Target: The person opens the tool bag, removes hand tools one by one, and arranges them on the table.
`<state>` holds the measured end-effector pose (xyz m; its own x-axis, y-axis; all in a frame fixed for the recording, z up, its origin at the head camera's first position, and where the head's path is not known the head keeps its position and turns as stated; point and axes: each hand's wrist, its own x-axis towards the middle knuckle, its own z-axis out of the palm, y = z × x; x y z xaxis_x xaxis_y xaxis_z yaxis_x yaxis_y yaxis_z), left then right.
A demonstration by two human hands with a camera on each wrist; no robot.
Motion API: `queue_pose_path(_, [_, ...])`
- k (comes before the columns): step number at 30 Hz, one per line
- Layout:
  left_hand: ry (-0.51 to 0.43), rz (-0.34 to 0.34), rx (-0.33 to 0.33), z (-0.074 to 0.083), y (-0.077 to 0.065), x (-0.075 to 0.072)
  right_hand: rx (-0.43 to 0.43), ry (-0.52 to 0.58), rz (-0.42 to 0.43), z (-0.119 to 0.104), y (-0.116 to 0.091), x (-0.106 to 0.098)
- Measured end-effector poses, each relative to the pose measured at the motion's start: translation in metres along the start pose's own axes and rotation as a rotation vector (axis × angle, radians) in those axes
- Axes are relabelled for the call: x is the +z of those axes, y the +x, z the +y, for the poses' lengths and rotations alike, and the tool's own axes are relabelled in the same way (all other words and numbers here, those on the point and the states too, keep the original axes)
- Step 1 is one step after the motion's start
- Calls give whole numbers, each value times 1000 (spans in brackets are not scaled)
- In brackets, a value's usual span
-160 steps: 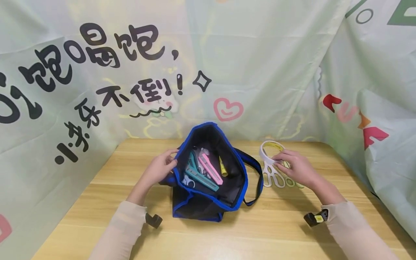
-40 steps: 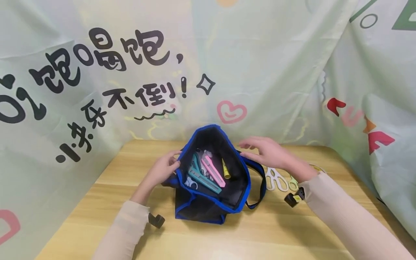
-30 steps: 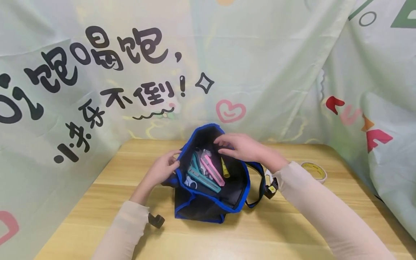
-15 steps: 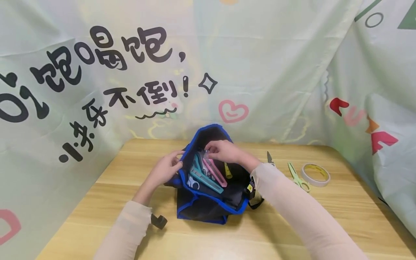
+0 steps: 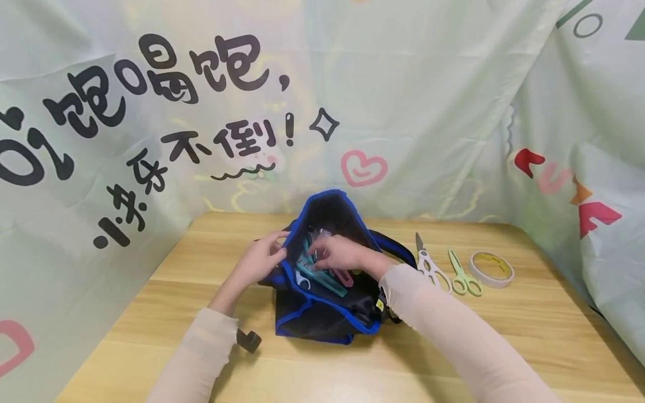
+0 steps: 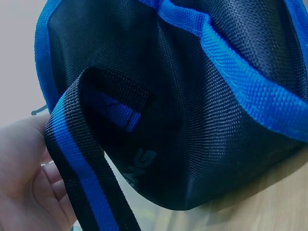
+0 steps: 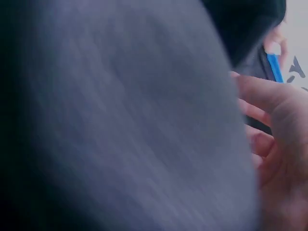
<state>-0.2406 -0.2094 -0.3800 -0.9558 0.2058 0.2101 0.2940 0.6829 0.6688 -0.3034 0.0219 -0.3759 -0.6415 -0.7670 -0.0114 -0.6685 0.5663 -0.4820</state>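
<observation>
Two sleeved arms stretched over an open black bag with blue trim [image 5: 312, 326], upright on a wood-grain surface [image 5: 322, 375], mouth tipped toward the camera. Left grip [image 5: 258, 260] clasped on the bag's left rim, thumb and fingers pinching the edge. Seen from the left wrist, partly behind a black strap with a blue stripe [image 6: 82, 168], fingers curled just beside the bag's wall.

Right grip [image 5: 342, 253] down inside the bag's mouth, fingers bent above the contents; holding something or not, impossible to tell. From the right wrist, mostly blurred dark fabric, with bent fingers at the edge.

Inside the bag: a teal cutter [image 5: 325, 280] lying aslant, a pink cutter [image 5: 344, 277] close alongside and partly hidden under the hand, pale looped handles [image 5: 299, 277] near the left rim. Toward the far wall, small clear items, too indistinct to name.

Right of the bag, flat on the surface: white-handled scissors [image 5: 426, 262] with dark blades pointing away, then green scissors [image 5: 458, 272], then a roll of tape [image 5: 504, 282], white outside and yellow within, near one another. Behind, a pale cloth backdrop [image 5: 428, 112] printed with black characters and a pink heart [image 5: 364, 168].
</observation>
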Motion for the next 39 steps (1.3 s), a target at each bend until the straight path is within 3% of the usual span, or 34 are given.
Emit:
queue_pose_path(3, [8, 2, 8, 0, 1, 0, -46, 7, -59, -2, 2, 7])
queue_pose_path(10, [5, 8, 12, 1, 1, 1, -113, 5, -111, -4, 7, 24])
queue_pose_path(22, [-14, 0, 3, 1, 0, 1, -34, -157, -168, -14, 3, 29])
queue_pose_path(29, [3, -1, -6, 1, 1, 1, 33, -315, -87, -15, -4, 35])
queue_pose_path(39, [4, 2, 1, 1, 0, 3, 17, -358, 127, -16, -6, 50])
